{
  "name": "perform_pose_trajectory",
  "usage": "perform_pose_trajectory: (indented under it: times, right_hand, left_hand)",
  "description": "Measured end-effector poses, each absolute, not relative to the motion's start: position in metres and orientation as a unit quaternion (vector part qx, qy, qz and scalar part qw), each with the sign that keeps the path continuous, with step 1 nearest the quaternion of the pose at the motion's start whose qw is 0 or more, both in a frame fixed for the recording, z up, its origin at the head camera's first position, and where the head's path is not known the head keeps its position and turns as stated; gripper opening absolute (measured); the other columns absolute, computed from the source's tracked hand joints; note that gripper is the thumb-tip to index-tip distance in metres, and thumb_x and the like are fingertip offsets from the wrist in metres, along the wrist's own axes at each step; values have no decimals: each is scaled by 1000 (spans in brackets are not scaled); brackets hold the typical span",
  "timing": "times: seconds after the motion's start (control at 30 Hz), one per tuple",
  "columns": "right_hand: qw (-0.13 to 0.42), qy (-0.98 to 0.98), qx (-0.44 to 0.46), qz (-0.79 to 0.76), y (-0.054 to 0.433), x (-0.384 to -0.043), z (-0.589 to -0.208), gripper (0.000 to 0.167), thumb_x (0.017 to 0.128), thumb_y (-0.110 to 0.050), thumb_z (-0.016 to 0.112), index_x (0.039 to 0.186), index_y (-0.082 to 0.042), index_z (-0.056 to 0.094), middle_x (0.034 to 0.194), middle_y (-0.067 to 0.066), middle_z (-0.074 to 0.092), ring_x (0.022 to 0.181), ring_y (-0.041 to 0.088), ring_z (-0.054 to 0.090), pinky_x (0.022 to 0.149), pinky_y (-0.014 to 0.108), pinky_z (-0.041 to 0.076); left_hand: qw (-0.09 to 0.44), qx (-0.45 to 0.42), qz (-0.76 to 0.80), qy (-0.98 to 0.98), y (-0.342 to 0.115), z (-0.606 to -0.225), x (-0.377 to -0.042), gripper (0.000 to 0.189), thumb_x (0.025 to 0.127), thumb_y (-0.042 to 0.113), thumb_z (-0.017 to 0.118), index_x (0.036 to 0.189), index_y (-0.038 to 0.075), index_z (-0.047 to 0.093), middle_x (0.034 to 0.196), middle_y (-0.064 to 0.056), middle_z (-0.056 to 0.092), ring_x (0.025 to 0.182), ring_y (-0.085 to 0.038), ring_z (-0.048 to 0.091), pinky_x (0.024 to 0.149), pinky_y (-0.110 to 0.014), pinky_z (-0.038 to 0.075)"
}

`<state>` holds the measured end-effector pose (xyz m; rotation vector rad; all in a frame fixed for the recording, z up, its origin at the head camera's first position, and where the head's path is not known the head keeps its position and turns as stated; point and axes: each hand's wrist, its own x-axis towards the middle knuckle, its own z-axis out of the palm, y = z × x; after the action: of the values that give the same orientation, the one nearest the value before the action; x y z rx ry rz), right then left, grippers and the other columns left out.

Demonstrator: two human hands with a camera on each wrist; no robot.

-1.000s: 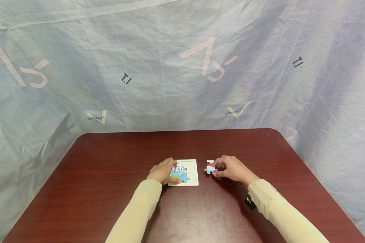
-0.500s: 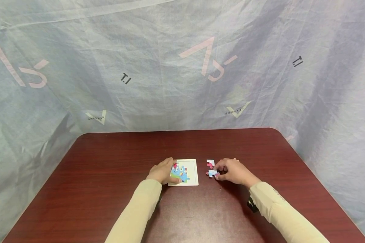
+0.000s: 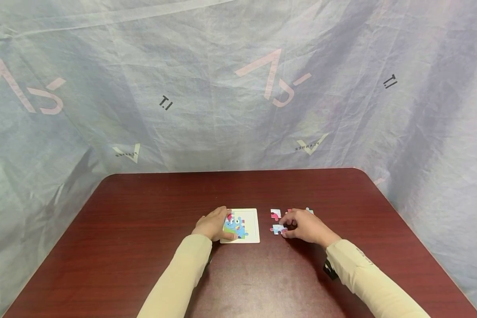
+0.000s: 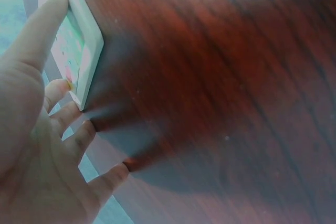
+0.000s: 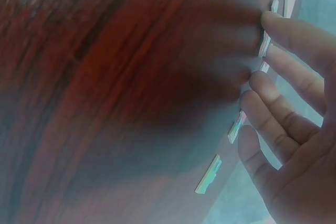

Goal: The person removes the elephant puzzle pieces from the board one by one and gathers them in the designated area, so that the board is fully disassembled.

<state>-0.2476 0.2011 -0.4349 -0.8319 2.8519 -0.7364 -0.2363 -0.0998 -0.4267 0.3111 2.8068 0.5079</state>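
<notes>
My left hand (image 3: pixel 212 225) rests along the left edge of a white square puzzle board (image 3: pixel 252 226), its thumb lying on the front rim in the left wrist view. Part of a picture of a blue cartoon animal (image 3: pixel 231 224) fills the board's left side. Right of the board, my right hand (image 3: pixel 308 226) pinches a pale blue and pink puzzle piece (image 3: pixel 277 229) between thumb and forefinger, low at the tabletop. A white and red puzzle piece (image 3: pixel 276 213) lies just behind it. The right hand partly covers other pieces.
Behind the right hand a green-blue piece (image 3: pixel 310 211) shows at its edge. In the right wrist view, a loose piece (image 5: pixel 209 174) lies flat beyond the fingers. The dark red wooden table (image 3: pixel 143 238) meets a grey cloth backdrop (image 3: pixel 206 110) at the back.
My right hand has drawn the pinched puzzle piece slightly toward me and right, parting it from the white and red piece. More pieces show behind that hand. The left hand stays put.
</notes>
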Motion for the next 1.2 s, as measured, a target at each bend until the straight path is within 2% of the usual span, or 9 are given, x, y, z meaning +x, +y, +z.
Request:
perform_pose_trajectory:
  times: [0.27, 0.57, 0.8, 1.03, 1.2]
  right_hand:
    - [46, 928, -265, -260, 202, -247, -434, 23, 83, -14, 85, 104, -7, 77, 87, -2, 63, 82, 17, 59, 73, 33, 50]
    - [39, 908, -256, -330, 194, -250, -440, 26, 87, -13, 81, 111, -4, 75, 89, -2, 65, 72, 9, 55, 66, 26, 48]
    - [44, 900, -229, -368, 178, -250, -439, 36, 89, -17, 81, 120, -2, 70, 97, 7, 65, 67, 14, 59, 68, 29, 50]
    - [52, 901, -209, -377, 163, -249, -439, 35, 89, -19, 81, 120, -5, 71, 100, 8, 65, 82, 15, 56, 72, 34, 49]
    - [61, 896, -215, -383, 153, -249, -441, 32, 89, -17, 80, 117, -4, 72, 97, 6, 65, 78, 16, 56, 70, 34, 50]
  left_hand:
    - [140, 110, 170, 969, -100, -427, -237, 83, 86, 37, 83, 152, 8, 42, 161, -16, 34, 148, -34, 33, 116, -61, 27]
    - [135, 106, 189, 967, -102, -426, -238, 83, 86, 35, 84, 152, 8, 42, 161, -17, 34, 148, -35, 33, 116, -63, 25]
    - [138, 104, 200, 964, -102, -427, -237, 82, 86, 34, 84, 152, 7, 43, 161, -18, 34, 148, -35, 33, 116, -64, 24]
    - [146, 104, 200, 963, -101, -428, -238, 82, 87, 34, 83, 153, 8, 42, 162, -17, 32, 149, -35, 30, 117, -64, 23]
    - [145, 108, 199, 963, -100, -426, -237, 82, 87, 34, 83, 152, 6, 41, 162, -18, 32, 149, -35, 30, 116, -64, 23]
